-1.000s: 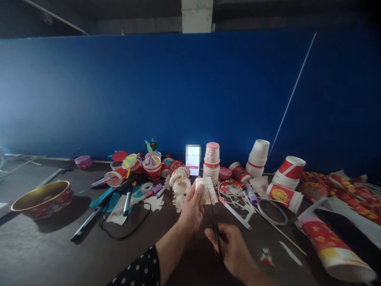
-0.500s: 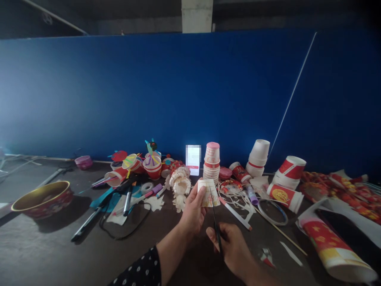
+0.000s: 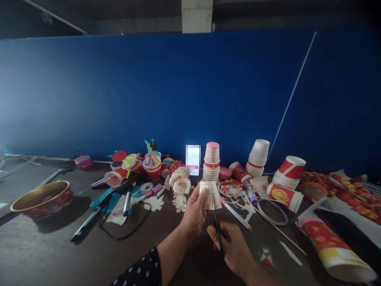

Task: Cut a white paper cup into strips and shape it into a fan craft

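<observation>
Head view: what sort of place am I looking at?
Probably a craft worktable: scissors at a piece of patterned paper, decorated paper cups and marker pens lie about, with a blue partition behind.

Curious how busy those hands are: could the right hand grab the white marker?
Probably not as is: the right hand holds scissors, though nothing visible lies between it and the white marker.
</observation>
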`<state>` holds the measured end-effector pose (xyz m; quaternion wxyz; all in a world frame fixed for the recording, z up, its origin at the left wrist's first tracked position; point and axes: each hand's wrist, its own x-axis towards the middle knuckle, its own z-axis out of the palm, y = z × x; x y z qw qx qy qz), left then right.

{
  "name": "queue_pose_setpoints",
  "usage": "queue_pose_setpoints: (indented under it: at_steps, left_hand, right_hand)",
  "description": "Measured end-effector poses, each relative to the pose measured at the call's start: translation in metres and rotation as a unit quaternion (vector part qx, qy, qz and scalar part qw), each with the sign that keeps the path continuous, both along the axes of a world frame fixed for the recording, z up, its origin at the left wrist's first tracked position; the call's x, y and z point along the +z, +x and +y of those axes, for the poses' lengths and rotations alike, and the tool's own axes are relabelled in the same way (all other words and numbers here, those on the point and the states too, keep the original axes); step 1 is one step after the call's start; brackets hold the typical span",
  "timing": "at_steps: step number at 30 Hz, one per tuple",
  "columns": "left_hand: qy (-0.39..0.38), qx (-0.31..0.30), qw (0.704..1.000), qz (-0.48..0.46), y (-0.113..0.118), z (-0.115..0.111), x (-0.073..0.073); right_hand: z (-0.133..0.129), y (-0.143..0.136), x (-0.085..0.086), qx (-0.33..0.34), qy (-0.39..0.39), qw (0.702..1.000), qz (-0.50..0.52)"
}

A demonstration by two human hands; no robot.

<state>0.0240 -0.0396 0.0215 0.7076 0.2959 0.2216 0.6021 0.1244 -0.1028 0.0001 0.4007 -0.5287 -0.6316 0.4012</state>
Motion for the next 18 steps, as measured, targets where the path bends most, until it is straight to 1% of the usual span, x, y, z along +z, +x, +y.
queue_pose_setpoints:
  at_steps: [8, 12, 18]
  left_hand:
    - [-0.003, 0.002, 1.0, -0.011, 0.0006, 0.0003, 0.0004]
    - [0.0, 0.0, 1.0, -0.013, 0.0002, 0.0007, -0.0002]
    - [-0.001, 0.004, 1.0, -0.013, 0.0005, 0.0012, 0.0006]
  right_hand:
    - [0.0017, 0.0007, -0.0039, 0.004, 0.007, 1.0, 0.004]
    - [0.0021, -0.0004, -0.0035, 0.003, 0.003, 1.0, 0.016]
    - [-0.0004, -0.0005, -0.0015, -0.005, 0.02, 1.0, -0.002]
